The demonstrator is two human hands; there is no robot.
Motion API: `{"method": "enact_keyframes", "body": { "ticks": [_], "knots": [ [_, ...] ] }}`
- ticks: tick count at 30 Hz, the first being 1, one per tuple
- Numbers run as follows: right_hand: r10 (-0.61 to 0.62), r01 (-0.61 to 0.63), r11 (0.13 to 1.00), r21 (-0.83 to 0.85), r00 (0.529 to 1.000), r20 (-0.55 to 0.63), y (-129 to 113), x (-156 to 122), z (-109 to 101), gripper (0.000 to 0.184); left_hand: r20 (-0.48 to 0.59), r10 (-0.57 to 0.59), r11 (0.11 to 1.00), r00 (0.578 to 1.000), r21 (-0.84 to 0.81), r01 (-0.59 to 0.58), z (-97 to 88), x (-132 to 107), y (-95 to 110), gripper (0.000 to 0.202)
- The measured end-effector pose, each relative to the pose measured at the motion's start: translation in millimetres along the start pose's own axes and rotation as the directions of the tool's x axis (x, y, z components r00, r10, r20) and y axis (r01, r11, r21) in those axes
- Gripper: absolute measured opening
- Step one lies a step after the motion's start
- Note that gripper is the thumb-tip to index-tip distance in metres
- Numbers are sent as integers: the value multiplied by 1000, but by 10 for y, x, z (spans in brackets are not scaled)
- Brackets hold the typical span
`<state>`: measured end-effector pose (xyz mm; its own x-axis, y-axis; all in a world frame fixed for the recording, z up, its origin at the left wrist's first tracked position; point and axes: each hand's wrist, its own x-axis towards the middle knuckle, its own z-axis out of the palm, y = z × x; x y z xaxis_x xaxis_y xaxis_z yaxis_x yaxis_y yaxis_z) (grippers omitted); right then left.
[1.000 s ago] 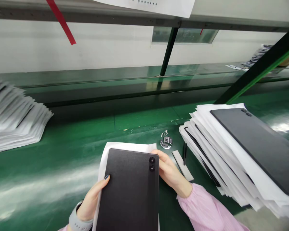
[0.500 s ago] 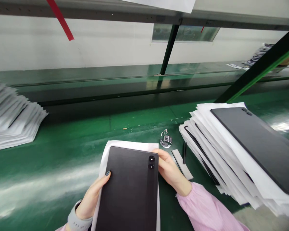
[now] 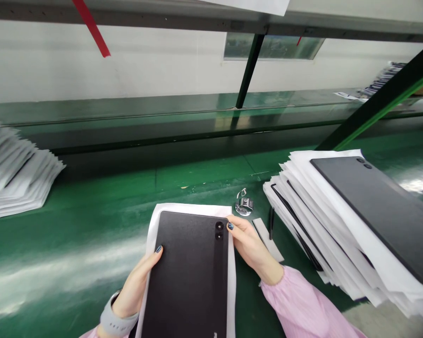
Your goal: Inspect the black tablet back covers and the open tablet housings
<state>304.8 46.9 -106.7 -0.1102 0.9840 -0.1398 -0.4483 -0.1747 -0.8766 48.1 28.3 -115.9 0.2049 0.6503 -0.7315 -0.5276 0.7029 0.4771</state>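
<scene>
A dark grey tablet (image 3: 186,277) lies back side up in front of me, its two camera lenses at the top right corner. Under it is a white sheet (image 3: 193,208) that sticks out along the top and sides. My left hand (image 3: 136,281) grips the tablet's left edge, thumb on the back and the other fingers hidden below. At the top right corner, beside the lenses, my right hand (image 3: 248,241) holds the edge with the thumb on top. The tablet's lower end runs out of view.
On the right, another dark tablet (image 3: 377,211) tops a stack of white sheets (image 3: 303,211) with dark edges between them. A shiny metal piece (image 3: 244,205), a pale strip (image 3: 269,239) and a small black tool (image 3: 271,223) lie between. White stack (image 3: 17,178) at left; green post (image 3: 377,96) at right.
The tablet has shifted slightly up and left in view, showing more of the sheet on its right. My right thumb now shows on top of the corner. My left hand keeps its grip.
</scene>
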Motion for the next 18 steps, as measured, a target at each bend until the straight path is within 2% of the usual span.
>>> {"method": "enact_keyframes", "body": {
  "ticks": [3,6,12,15,18],
  "knots": [
    [-6,7,1000,18,1000,-6,-6,20,7,22,20,-2,1000,1000,12,2,-11,3,-1,14],
    [13,-11,996,83,999,-31,49,44,35,29,53,-41,999,998,31,39,-9,-4,2,19],
    [84,-77,986,145,996,-40,145,39,90,28,39,-101,995,994,33,99,94,-48,11,26],
    [75,-70,987,147,997,-31,147,30,100,31,28,-97,995,995,32,96,146,-67,12,25],
    [52,-50,991,124,999,-9,149,33,88,34,21,-144,989,989,13,144,166,-77,14,26]
  ]
}}
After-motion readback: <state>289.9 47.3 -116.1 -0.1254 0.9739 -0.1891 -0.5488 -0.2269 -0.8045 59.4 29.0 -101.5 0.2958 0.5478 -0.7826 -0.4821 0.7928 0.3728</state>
